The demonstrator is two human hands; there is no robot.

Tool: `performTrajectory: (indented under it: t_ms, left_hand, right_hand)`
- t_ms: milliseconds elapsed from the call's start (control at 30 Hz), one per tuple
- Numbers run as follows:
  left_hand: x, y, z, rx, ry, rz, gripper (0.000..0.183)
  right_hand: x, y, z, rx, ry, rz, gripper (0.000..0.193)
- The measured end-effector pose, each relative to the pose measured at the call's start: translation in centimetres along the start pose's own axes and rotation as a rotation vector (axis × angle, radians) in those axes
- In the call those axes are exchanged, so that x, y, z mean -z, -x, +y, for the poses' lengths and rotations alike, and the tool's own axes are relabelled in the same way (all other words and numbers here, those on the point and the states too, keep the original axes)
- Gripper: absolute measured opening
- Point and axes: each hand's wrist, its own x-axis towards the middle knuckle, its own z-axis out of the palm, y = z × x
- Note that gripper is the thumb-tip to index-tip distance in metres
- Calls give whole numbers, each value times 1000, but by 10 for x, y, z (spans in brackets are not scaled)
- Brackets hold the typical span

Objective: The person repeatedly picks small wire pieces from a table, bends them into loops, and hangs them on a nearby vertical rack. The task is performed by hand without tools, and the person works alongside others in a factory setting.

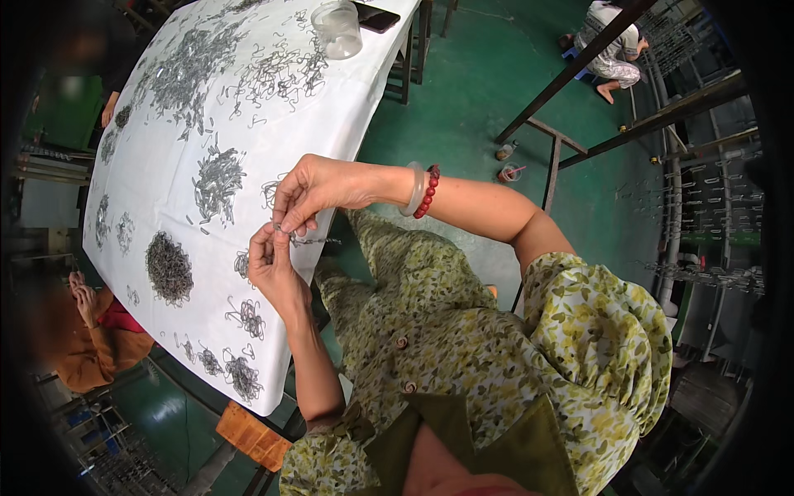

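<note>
My left hand [279,273] and my right hand [324,188] meet over the near edge of the white-covered table [136,211]. Thumbs and fingers of both are pinched together on one end of a thin, dark metal chain [318,241]. The chain's free part sticks out to the right, past the table edge. Exactly how its links join is hidden by my fingertips. Just behind my right hand lie a few bent wire hooks [270,192]. Nearest my left hand is a small tangle of dark wire hooks [247,318].
Small metal pieces [219,183] and a dark round heap [169,269] lie across the table. A clear plastic jar [339,37] and a phone [378,16] stand at its far end. Other people sit at left and far right. Metal frames [571,74] and drink cups [510,173] are to the right.
</note>
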Motion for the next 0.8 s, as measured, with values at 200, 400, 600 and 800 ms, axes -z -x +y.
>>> performTrajectory:
  t_ms: [200, 400, 600, 800]
  left_hand:
    - [-6, -3, 6, 0, -4, 51, 16]
    - [2, -3, 0, 66, 9, 59, 17]
    - [5, -5, -5, 90, 69, 33, 19]
    - [8, 0, -1, 109, 13, 21, 18]
  right_hand:
    - [-4, -5, -4, 103, 261, 134, 16]
    - [-10, -7, -2, 123, 414, 193, 17]
    - [-16, -9, -1, 143, 400, 190, 17]
    - [-17, -9, 0, 83, 409, 222, 16]
